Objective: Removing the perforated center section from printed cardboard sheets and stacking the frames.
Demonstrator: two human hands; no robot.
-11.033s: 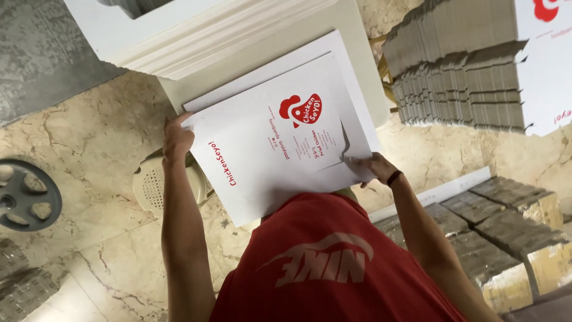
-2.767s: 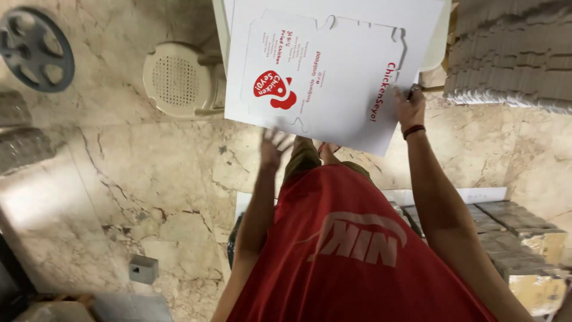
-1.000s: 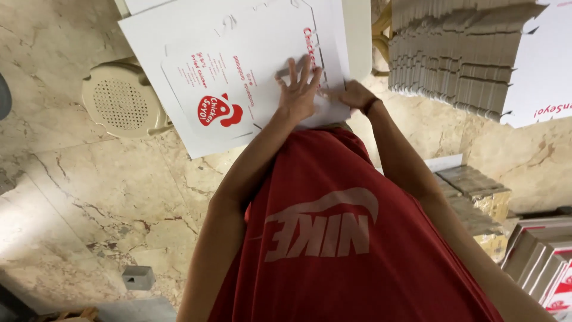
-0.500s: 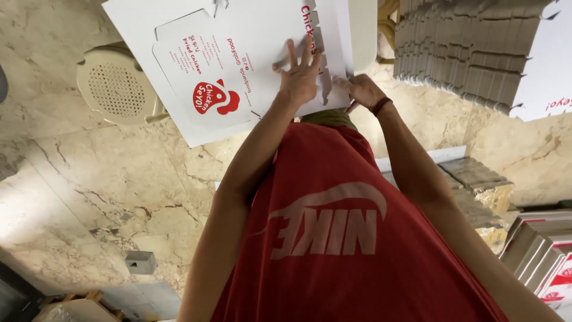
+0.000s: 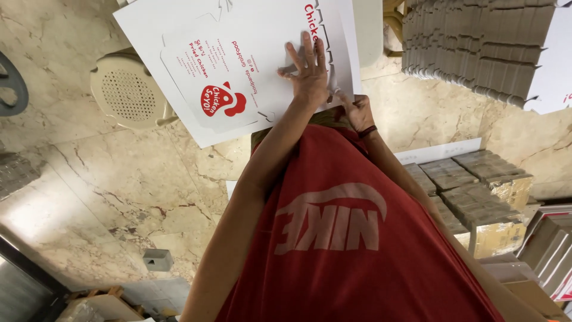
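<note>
- Left hand (image 5: 307, 74) lies flat, palm down and fingers spread, on the white die-cut cardboard sheet (image 5: 238, 59); nothing is gripped, the hand only presses
- Right hand (image 5: 357, 112) sits at the sheet's near right corner, fingers curled at the notched edge; whether it pinches the card or only touches it cannot be told
- A dark band is on the right wrist
- The sheet is an unfolded box blank, white with a red printed emblem and red lettering, lying flat at the far middle of the scene, on top of a second white sheet and a pale table top (image 5: 366, 30) that shows at its right edge
- Sheet's left corner overhangs a beige plastic stool (image 5: 128, 92) with a perforated round seat, standing on the marble floor (image 5: 101, 197)
- Far right: a tall stack of grey flat cardboard blanks (image 5: 471, 45), well apart from both hands
- Near right: bundles of wrapped cardboard (image 5: 476, 191) on the floor
- The person's red shirt (image 5: 345, 238) fills the near middle of the view
- Small grey block (image 5: 158, 259) lies on the floor at near left
</note>
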